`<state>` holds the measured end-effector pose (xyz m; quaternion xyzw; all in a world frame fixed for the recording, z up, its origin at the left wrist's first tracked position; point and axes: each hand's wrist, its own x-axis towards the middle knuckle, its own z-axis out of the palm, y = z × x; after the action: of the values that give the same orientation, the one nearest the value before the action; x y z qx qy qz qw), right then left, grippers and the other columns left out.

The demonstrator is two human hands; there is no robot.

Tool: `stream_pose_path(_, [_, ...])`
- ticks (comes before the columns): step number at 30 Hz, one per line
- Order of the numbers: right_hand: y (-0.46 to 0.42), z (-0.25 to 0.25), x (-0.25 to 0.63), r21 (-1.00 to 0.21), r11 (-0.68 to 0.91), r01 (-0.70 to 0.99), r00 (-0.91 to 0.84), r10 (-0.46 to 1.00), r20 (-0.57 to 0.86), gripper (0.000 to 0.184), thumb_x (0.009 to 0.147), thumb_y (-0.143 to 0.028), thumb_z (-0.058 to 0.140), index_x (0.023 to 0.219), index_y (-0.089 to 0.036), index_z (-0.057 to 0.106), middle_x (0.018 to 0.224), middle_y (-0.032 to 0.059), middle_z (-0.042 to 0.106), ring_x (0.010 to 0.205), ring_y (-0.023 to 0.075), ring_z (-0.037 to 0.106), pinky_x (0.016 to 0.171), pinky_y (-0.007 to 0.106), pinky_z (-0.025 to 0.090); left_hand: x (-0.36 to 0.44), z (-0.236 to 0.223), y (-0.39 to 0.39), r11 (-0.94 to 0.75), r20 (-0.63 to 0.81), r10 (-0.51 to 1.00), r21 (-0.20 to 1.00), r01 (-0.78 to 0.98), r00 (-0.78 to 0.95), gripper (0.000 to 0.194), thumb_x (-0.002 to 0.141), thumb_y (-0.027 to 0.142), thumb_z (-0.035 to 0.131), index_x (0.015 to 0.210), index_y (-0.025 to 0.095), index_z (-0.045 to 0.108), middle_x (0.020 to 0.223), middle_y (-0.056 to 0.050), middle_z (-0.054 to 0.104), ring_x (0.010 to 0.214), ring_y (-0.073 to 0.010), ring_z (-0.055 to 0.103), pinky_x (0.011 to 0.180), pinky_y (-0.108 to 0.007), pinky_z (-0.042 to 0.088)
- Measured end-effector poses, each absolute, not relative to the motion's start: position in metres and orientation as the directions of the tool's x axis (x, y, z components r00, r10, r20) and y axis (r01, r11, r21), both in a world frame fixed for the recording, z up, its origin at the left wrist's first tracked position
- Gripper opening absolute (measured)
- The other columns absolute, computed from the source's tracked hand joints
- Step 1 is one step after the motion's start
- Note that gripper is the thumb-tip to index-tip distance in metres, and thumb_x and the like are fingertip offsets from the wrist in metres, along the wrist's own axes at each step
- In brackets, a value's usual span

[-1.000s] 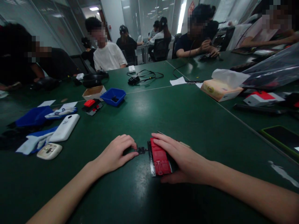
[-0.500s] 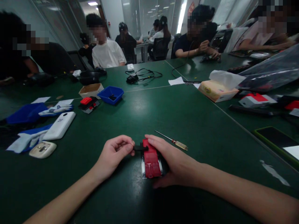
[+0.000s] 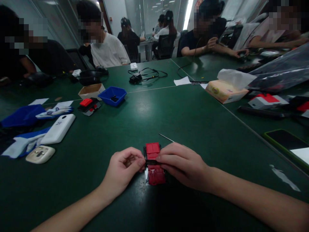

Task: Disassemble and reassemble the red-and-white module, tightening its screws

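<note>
A small red and black device (image 3: 154, 163) lies on the green table (image 3: 169, 112) right in front of me. My right hand (image 3: 183, 165) rests on its right side, fingers laid across its middle. My left hand (image 3: 124, 167) pinches a small black part at the device's left edge, where the fingertips of both hands meet. A thin screwdriver (image 3: 166, 138) lies just behind my right hand, its handle hidden by the hand.
To the left lie a white power bank (image 3: 58, 129), a beige gadget (image 3: 40, 154), blue-white gloves (image 3: 24, 141), another red-black device (image 3: 88, 105), a blue tray (image 3: 112, 95) and a cardboard box (image 3: 91, 91). A tissue box (image 3: 225, 90) and phone (image 3: 286, 140) sit right. Other people sit around.
The device has slid nearer to me and to the left. My right hand moved from lying along it to across its middle; my left hand brought the black part up against its edge.
</note>
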<state>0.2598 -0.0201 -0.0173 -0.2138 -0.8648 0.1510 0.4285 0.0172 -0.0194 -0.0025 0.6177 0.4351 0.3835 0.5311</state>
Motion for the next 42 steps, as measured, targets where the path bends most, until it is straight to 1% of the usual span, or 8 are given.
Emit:
stream_pose_path(4, [-0.0207,-0.0177,0.2609,-0.461,0.855,0.237,-0.529,0.512,0.677,0.023,0.099,-0.011,0.056,0.121,-0.016,0.06,0.11,0.0119,0.067,0.101,0.0206,0.064,0.087,0.034,0.057,0.0153,-0.0016,-0.0203,-0.322,0.205,0.913,0.893,0.315,0.352,0.022,0.09,0.034,0.072,0.075,0.017,0.07,0.063,0.0,0.067,0.054,-0.0118,0.06,0.052,-0.021,0.044])
stream_pose_path(8, [-0.0205,-0.0177,0.2636,-0.45,0.853,0.264,-0.522,0.519,0.677,0.021,0.098,-0.009,0.054,0.116,-0.017,0.06,0.108,0.0109,0.066,0.098,0.0197,0.064,0.084,0.032,0.057,0.015,-0.0003,-0.0199,-0.435,0.305,0.872,0.842,0.319,0.384,0.014,0.09,0.028,0.071,0.08,0.018,0.07,0.07,0.001,0.07,0.06,-0.012,0.064,0.058,-0.02,0.048])
stream_pose_path(11, [-0.0202,-0.0193,0.2654,-0.441,0.856,0.269,-0.537,0.513,0.669,0.024,0.098,-0.011,0.053,0.121,-0.016,0.06,0.108,0.0108,0.065,0.097,0.0189,0.064,0.081,0.03,0.057,0.0159,-0.0008,-0.0198,-0.46,0.316,0.856,0.828,0.322,0.409,0.007,0.09,0.022,0.071,0.084,0.019,0.071,0.072,0.002,0.071,0.062,-0.0108,0.065,0.06,-0.018,0.049])
stream_pose_path(16, [-0.0212,-0.0198,0.2654,-0.406,0.889,0.21,-0.596,0.446,0.668,0.028,0.098,-0.01,0.052,0.125,-0.011,0.062,0.112,0.0124,0.063,0.099,0.0173,0.061,0.085,0.028,0.054,0.0182,-0.002,-0.0195,-0.474,0.333,0.853,0.815,0.332,0.402,0.006,0.09,0.019,0.072,0.084,0.018,0.07,0.072,0.003,0.071,0.06,-0.0091,0.064,0.059,-0.016,0.049])
stream_pose_path(24, [-0.0201,-0.0204,0.2666,-0.422,0.855,0.301,-0.551,0.517,0.655,0.025,0.1,-0.008,0.053,0.121,-0.014,0.064,0.108,0.0111,0.066,0.099,0.0168,0.066,0.08,0.026,0.056,0.0151,-0.0001,-0.019,-0.564,0.389,0.784,0.772,0.293,0.485,0.003,0.091,0.015,0.067,0.093,0.017,0.068,0.081,-0.001,0.068,0.07,-0.0106,0.063,0.066,-0.019,0.05])
stream_pose_path(30, [-0.0202,-0.0188,0.2666,-0.404,0.862,0.307,-0.539,0.507,0.672,0.024,0.101,-0.01,0.05,0.12,-0.016,0.063,0.101,0.0099,0.069,0.091,0.0168,0.068,0.076,0.027,0.058,0.0134,0.004,-0.0191,-0.623,0.413,0.715,0.743,0.246,0.565,0.012,0.085,0.011,0.067,0.096,0.017,0.066,0.087,-0.003,0.068,0.074,-0.0125,0.062,0.068,-0.022,0.051])
stream_pose_path(36, [-0.0195,-0.0164,0.2641,-0.446,0.845,0.295,-0.503,0.534,0.68,0.022,0.1,-0.011,0.052,0.118,-0.017,0.063,0.099,0.0092,0.07,0.088,0.0159,0.069,0.073,0.025,0.059,0.0123,0.0009,-0.0192,-0.645,0.425,0.703,0.719,0.259,0.57,0.009,0.089,0.011,0.067,0.097,0.016,0.067,0.086,-0.004,0.068,0.074,-0.0126,0.064,0.069,-0.022,0.052])
stream_pose_path(42, [-0.0188,-0.0166,0.2638,-0.451,0.845,0.287,-0.483,0.534,0.694,0.02,0.1,-0.01,0.054,0.115,-0.016,0.064,0.105,0.0117,0.072,0.096,0.0167,0.071,0.081,0.027,0.06,0.0099,-0.0041,-0.0186,-0.647,0.429,0.7,0.72,0.252,0.57,0.008,0.092,0.013,0.069,0.1,0.015,0.068,0.089,-0.005,0.07,0.077,-0.0132,0.065,0.07,-0.022,0.053])
